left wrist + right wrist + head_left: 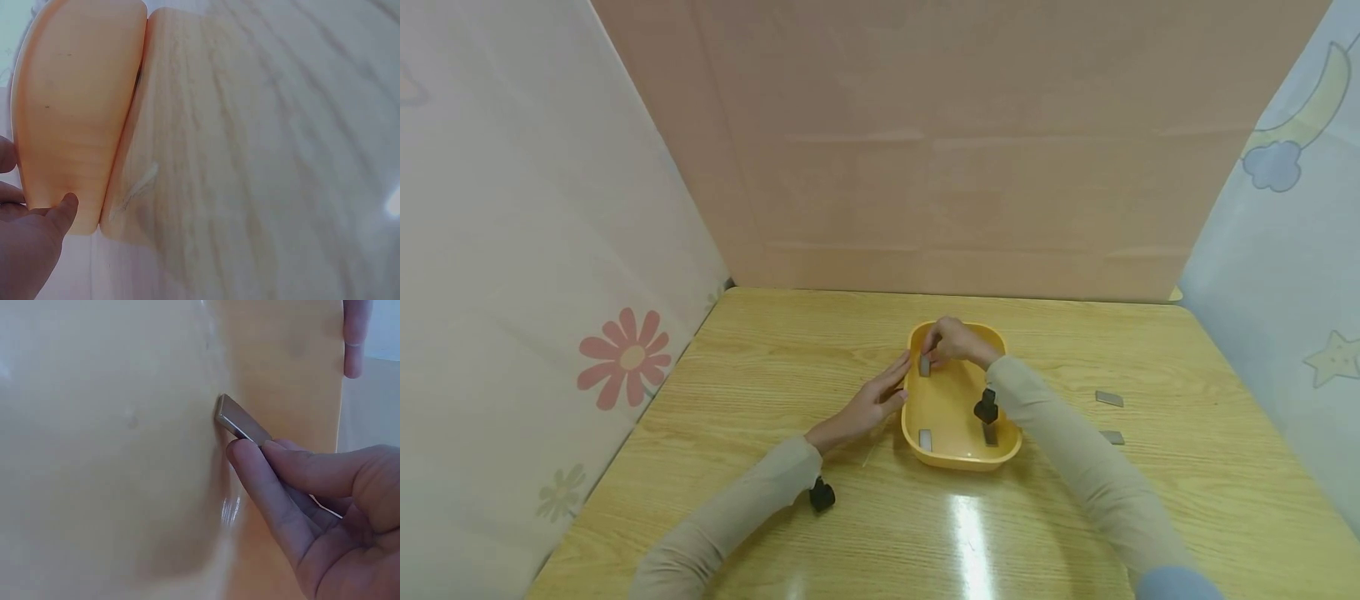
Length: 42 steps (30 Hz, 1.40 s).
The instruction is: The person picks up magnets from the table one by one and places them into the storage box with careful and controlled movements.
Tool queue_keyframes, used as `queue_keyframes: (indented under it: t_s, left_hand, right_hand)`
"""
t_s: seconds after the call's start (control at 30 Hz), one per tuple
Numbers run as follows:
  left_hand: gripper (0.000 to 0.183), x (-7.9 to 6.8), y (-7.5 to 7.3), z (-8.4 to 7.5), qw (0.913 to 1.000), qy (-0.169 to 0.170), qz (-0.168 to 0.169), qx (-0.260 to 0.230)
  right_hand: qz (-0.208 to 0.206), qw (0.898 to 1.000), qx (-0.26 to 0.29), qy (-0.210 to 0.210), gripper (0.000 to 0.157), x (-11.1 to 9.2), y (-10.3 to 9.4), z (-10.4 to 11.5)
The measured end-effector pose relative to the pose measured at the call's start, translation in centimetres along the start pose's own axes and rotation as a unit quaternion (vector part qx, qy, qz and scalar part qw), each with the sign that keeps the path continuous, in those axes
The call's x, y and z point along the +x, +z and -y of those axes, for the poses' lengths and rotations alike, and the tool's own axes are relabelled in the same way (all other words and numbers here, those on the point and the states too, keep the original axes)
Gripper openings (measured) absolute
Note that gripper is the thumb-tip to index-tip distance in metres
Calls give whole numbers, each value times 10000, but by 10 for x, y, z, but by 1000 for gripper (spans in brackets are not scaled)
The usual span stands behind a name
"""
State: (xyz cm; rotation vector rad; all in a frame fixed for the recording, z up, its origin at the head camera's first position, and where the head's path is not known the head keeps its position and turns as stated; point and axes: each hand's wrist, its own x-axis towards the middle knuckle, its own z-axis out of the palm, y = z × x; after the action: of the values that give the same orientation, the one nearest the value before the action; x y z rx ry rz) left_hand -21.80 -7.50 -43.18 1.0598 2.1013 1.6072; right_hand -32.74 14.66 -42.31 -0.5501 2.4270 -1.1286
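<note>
A yellow plastic basin (pixel 951 392) stands on the wooden table. Inside it, at the far left, my right hand (pixel 957 340) pinches a small grey rectangular metal block (pixel 245 420) between thumb and finger, close against the basin's wall. A thin shiny edge shows under the curled fingers in the right wrist view; what it belongs to is hidden. My left hand (pixel 868 404) rests against the basin's left outer side with its fingers stretched out. Two more metal blocks lie in the near end, one at the left (pixel 926 440) and one at the right (pixel 990 434).
To the right of the basin, two similar metal blocks lie on the table, one farther away (pixel 1108 398) and one partly behind the right sleeve (pixel 1112 437). A beige back panel (pixel 955 208) and patterned side curtains border the table (pixel 775 333).
</note>
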Motion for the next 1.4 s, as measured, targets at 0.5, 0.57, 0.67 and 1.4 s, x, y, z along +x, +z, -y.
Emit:
queue_keyframes:
  t_s: [0.5,0.57,0.67,1.4]
  left_hand:
    - [54,-1,1,4,9999,41,-108,23]
    - [54,-1,1,4,9999,40,-116,39]
    - [54,-1,1,4,9999,37,-132,52]
    - [53,-1,-1,4,9999,92,-39,-40]
  right_hand:
    - [-188,9996,-88,179,10,3,3,-3]
    - [-186,9995,-147,225,10,4,4,-3]
    - [-196,9990,-272,294,9,4,4,-2]
    - [-207,9975,-412,533,8,6,5,-4]
